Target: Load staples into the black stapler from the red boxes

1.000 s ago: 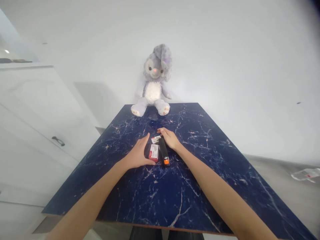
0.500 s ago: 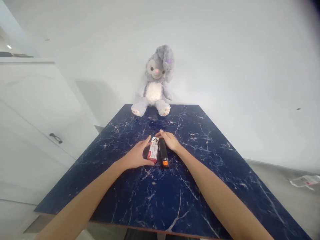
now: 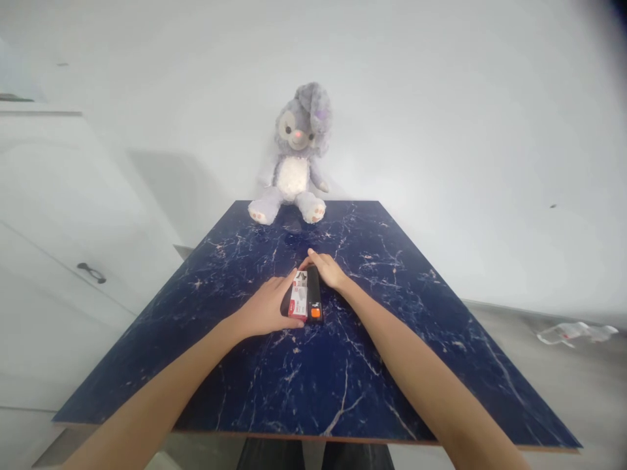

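A small red and white box (image 3: 298,298), apparently a staple box, lies beside a black stapler (image 3: 313,286) with an orange patch at its near end. Both are lengthwise on the table, side by side. My left hand (image 3: 267,305) is around the box from the left, thumb at its near end and fingers toward its far end. At the stapler's far end, my right hand (image 3: 328,269) curls its fingers round the tip, its palm along the right side. Some fingertips of both hands are hidden.
The blue marble-patterned table (image 3: 313,378) reaches back to a white wall. A grey plush rabbit (image 3: 294,173) sits at its far edge. On the left stands a white cabinet (image 3: 59,215) with a dark handle; clear plastic packaging (image 3: 571,333) lies on the floor at right.
The gap between the box and the stapler has narrowed, and the box sits straighter alongside it. My hands have drawn closer together. The whole view has shifted slightly.
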Available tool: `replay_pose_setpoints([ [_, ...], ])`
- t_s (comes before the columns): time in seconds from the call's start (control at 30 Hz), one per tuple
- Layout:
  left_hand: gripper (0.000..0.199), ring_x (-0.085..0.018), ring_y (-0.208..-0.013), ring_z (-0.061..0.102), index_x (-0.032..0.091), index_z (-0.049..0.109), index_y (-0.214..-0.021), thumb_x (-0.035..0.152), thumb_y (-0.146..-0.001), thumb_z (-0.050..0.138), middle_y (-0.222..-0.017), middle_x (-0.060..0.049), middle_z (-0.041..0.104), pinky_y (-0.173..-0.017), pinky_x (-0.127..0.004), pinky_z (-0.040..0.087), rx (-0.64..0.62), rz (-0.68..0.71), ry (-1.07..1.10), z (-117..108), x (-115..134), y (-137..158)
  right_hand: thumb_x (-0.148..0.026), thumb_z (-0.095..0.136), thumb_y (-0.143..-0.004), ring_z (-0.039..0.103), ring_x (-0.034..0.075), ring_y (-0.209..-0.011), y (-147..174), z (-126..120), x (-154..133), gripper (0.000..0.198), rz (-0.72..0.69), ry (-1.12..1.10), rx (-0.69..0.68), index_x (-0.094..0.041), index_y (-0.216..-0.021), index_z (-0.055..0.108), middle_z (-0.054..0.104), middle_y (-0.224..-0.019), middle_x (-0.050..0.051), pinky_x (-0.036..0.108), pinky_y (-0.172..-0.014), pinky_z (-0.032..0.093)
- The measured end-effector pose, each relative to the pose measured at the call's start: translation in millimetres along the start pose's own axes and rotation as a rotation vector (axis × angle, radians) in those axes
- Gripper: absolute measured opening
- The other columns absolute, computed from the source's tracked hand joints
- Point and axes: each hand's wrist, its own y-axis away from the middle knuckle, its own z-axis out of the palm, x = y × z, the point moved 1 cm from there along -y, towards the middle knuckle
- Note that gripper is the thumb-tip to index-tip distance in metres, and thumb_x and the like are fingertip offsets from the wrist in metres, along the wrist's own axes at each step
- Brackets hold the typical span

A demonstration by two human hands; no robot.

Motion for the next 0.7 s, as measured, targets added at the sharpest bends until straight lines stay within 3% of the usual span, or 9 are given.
replay_pose_setpoints([
  [0.13, 0.117, -0.04, -0.13, 0.047, 0.028, 0.018, -0.159, 0.059, -0.065, 0.081, -0.147, -0.014, 0.049, -0.106, -0.05, 0.037, 0.018, -0.015, 0.018, 4.0, -2.2, -1.3, -0.057, 0.017, -0.103, 0.071, 0.019, -0.086, 3.1, 2.8, -1.6, 0.072, 0.02, 0.052, 0.128, -0.02, -0.093, 0.078, 0.077, -0.087, 0.005, 0.027, -0.085, 0.048],
  [0.33, 0.114, -0.039, -0.136, 0.042, 0.026, 0.02, -0.159, 0.06, -0.067, 0.079, -0.152, -0.016, 0.042, -0.112, -0.051, 0.033, -0.035, 0.01, 0.002, 2.4, -13.8, -0.3, -0.055, 0.014, -0.104, 0.069, 0.024, -0.085, 11.2, -0.2, -1.1, 0.072, 0.194, 0.328, 0.532, -0.021, -0.082, 0.073, 0.074, -0.082, 0.01, 0.033, -0.086, 0.046],
  [0.53, 0.117, -0.038, -0.138, 0.043, 0.028, 0.021, -0.159, 0.061, -0.063, 0.08, -0.149, -0.013, 0.05, -0.112, -0.048, 0.034, -0.107, -0.065, 0.041, -9.3, -19.3, 0.0, -0.053, 0.009, -0.103, 0.07, 0.03, -0.092, 18.5, -4.6, -1.4, 0.074, 0.34, 0.371, 0.652, -0.018, -0.089, 0.073, 0.074, -0.091, 0.016, 0.04, -0.09, 0.047],
  [0.7, 0.111, -0.037, -0.135, 0.047, 0.026, 0.026, -0.157, 0.058, -0.065, 0.08, -0.148, -0.013, 0.052, -0.111, -0.047, 0.036, -0.125, -0.049, 0.013, -13.1, -11.9, -2.0, -0.053, 0.01, -0.103, 0.07, 0.03, -0.093, 33.5, -5.1, -4.6, 0.075, 0.328, 0.371, 0.628, -0.017, -0.089, 0.074, 0.074, -0.091, 0.018, 0.041, -0.09, 0.048],
])
